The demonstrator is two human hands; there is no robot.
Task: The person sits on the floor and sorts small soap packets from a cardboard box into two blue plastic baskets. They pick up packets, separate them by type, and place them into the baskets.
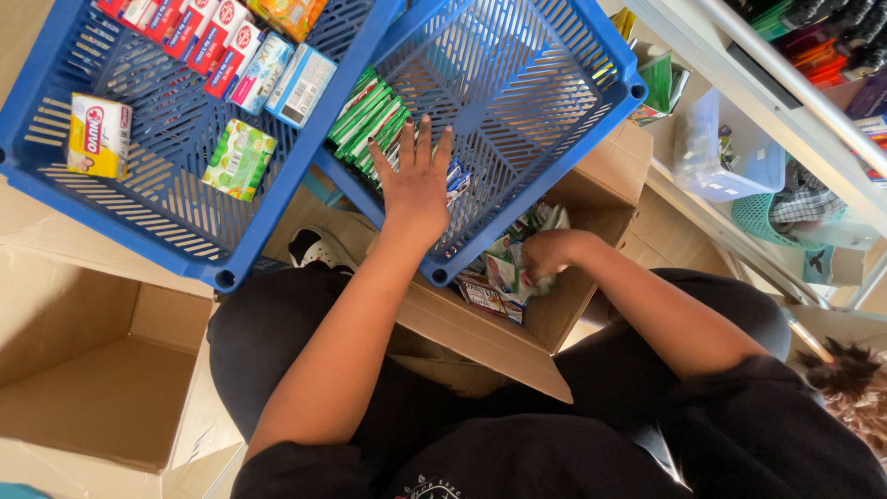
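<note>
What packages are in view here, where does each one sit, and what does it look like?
Red and white boxes: row, top of left basket.
Yellow box: left basket's left side.
Green packet: left basket's middle.
Green packs: right basket, by left hand.
Small packets: cardboard box, at right hand.

The blue slatted basket sits tilted across the top of the open cardboard box, its near corner hanging over the box's mouth; it is mostly bare, with a row of slim green packets stacked on edge along its left wall. The left hand lies flat, fingers spread, on the basket floor just beside those packets. Below the basket's near corner, the right hand is down inside the box, closed around a bunch of small green-and-white packets that lie jumbled there.
</note>
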